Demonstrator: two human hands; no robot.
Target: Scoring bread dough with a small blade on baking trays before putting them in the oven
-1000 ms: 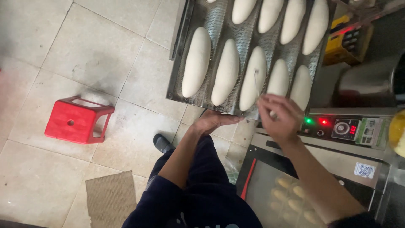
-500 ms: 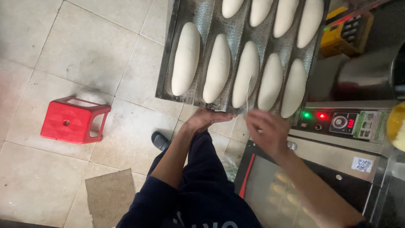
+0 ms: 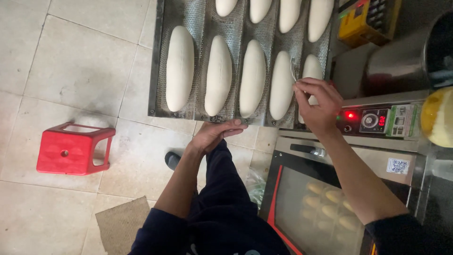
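Dough loaves fill a perforated, corrugated metal baking tray (image 3: 203,28) whose far end runs off the frame at twelve o'clock, so the upper row of pale loaves shows only as cut-off ends. Five smooth, elongated white dough pieces (image 3: 218,75) lie one per channel in the near row; the one at three o'clock is partly hidden behind the right hand (image 3: 317,105). That hand is raised over the tray's near right corner, fingers pinched closed on a thin, small blade (image 3: 293,71) that is hard to make out, its tip at the fourth loaf (image 3: 281,85). The left hand (image 3: 217,134) is palm-up beneath the tray's near edge, fingers curled against the rim, supporting it.

At four o'clock stands a metal oven with a glass door (image 3: 321,208); blurred golden rolls show dimly inside. Its control panel with red lights (image 3: 373,120) sits just behind the right wrist. A red plastic stool (image 3: 73,148) stands on the pale tiled floor (image 3: 80,61) at nine o'clock, a flattened cardboard scrap (image 3: 122,224) at seven.
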